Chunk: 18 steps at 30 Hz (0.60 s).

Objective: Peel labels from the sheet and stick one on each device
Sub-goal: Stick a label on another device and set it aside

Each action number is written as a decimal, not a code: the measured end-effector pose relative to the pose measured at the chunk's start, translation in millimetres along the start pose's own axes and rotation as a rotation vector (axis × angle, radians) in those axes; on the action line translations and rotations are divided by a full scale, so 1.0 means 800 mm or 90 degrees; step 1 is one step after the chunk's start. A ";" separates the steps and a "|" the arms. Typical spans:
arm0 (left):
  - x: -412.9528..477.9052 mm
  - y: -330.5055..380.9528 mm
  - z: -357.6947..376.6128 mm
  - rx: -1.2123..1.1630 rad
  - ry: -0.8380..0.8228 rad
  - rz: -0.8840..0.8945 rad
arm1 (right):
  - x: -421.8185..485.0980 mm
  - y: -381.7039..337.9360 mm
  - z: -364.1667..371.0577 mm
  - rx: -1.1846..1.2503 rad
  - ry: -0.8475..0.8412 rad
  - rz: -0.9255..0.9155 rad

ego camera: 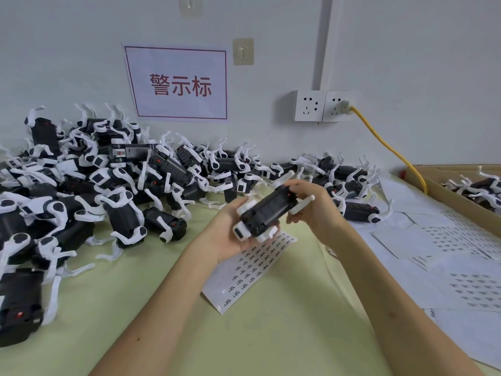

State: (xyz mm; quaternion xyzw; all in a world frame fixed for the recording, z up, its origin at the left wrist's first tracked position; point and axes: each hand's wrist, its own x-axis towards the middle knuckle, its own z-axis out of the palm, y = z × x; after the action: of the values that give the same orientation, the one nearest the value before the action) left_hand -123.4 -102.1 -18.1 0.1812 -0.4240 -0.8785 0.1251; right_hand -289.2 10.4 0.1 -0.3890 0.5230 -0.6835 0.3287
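A black device with white legs [267,210] is held above the table, between both hands, underside up. My left hand [227,232] cups it from below with curled fingers. My right hand [311,204] grips its far end, thumb and fingers around it. Under the hands lies a white label sheet [244,272] printed with several small black labels. A big pile of the same black-and-white devices [108,191] covers the left and back of the table.
Used and spare label sheets [447,251] lie spread at the right. A cardboard box [461,196] with more devices stands at the far right. A yellow cable [390,150] runs from the wall socket [322,105]. A red-lettered sign [179,84] hangs on the wall.
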 end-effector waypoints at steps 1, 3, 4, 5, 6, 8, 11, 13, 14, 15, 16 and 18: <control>0.003 0.001 -0.004 -0.007 0.062 0.051 | 0.000 -0.002 -0.004 0.029 0.034 0.011; 0.007 0.005 -0.013 -0.031 0.173 0.152 | 0.000 -0.006 -0.011 0.078 0.095 0.052; 0.007 0.008 -0.017 -0.053 0.215 0.184 | 0.001 -0.010 -0.015 0.101 0.119 0.069; 0.007 0.011 -0.020 -0.075 0.245 0.205 | 0.002 -0.014 -0.020 0.136 0.146 0.069; 0.007 0.013 -0.023 -0.090 0.267 0.216 | 0.003 -0.019 -0.027 0.194 0.176 0.049; 0.007 0.015 -0.023 -0.100 0.279 0.218 | -0.001 -0.033 -0.051 0.395 0.249 -0.041; 0.009 0.011 -0.018 -0.099 0.273 0.213 | -0.016 -0.039 -0.109 0.701 0.396 -0.164; 0.008 0.008 -0.015 -0.094 0.270 0.211 | -0.022 -0.031 -0.130 0.672 0.492 -0.144; 0.008 0.008 -0.014 -0.086 0.271 0.209 | -0.020 -0.024 -0.133 0.597 0.549 -0.103; 0.008 0.008 -0.012 -0.078 0.273 0.208 | -0.016 -0.018 -0.132 0.512 0.613 -0.062; 0.008 0.008 -0.012 -0.073 0.275 0.208 | -0.010 -0.014 -0.128 0.435 0.675 -0.031; 0.006 0.009 -0.012 -0.068 0.275 0.210 | -0.002 -0.014 -0.117 0.342 0.733 -0.016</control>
State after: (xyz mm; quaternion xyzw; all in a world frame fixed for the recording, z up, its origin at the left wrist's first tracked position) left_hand -123.0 -114.5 -19.0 0.2856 -0.3643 -0.8084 0.3636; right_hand -370.7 57.2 -3.5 0.1306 0.4214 -0.8944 0.0732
